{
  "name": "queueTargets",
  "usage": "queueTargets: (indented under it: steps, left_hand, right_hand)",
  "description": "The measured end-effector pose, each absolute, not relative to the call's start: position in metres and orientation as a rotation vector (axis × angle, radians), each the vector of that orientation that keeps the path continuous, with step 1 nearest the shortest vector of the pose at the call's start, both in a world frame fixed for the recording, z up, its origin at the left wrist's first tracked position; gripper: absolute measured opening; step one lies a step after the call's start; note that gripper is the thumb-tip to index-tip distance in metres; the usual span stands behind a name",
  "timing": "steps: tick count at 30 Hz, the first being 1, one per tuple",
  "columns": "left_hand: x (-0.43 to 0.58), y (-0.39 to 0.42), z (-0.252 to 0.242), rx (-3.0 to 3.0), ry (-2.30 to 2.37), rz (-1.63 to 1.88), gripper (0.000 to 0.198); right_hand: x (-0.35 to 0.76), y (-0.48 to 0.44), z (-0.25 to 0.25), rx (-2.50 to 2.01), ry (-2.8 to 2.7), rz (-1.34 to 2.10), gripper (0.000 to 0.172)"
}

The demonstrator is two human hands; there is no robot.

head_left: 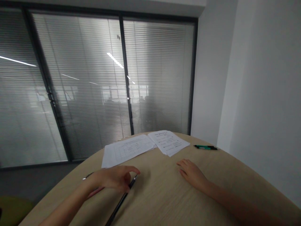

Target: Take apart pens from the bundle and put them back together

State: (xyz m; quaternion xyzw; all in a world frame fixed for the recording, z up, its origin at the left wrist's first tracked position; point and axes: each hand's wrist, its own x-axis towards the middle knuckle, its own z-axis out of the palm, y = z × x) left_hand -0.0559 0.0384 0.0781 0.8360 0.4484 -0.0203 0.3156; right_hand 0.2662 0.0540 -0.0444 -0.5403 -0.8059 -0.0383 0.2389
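My left hand (115,178) is over the left part of the round table, index finger stretched forward and the thumb side bent in. Between that fingertip and the thumb runs a slim black pen (120,203) with a metallic tip, slanting down to the bottom edge; the fingers appear closed on it. A pink stick-like thing (95,192) shows beneath my left wrist, partly hidden. Behind the same wrist, the end of a dark and silver thing (87,176) sticks out. Resting palm down on the wood, my right hand (191,173) holds nothing, its fingers loosely extended.
Printed sheets (129,149) and a second stack of papers (168,142) lie along the far edge of the wooden table (162,194). To their right is a green and black pen (205,147). Beyond stand a glass partition with blinds (160,78) and a white wall (263,94).
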Motion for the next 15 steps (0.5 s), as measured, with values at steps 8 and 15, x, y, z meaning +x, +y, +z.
queueTargets:
  steps: [8,15]
  left_hand:
    - [-0.011,0.024,0.064,1.661,0.895,0.622,0.044]
    - [0.011,0.020,0.029,1.273,0.884,0.891,0.036]
  right_hand:
    - [0.266,0.053,-0.044,-1.470,-2.203,-0.113,0.029]
    - [0.263,0.045,-0.036,-1.352,-2.217,-0.151,0.026]
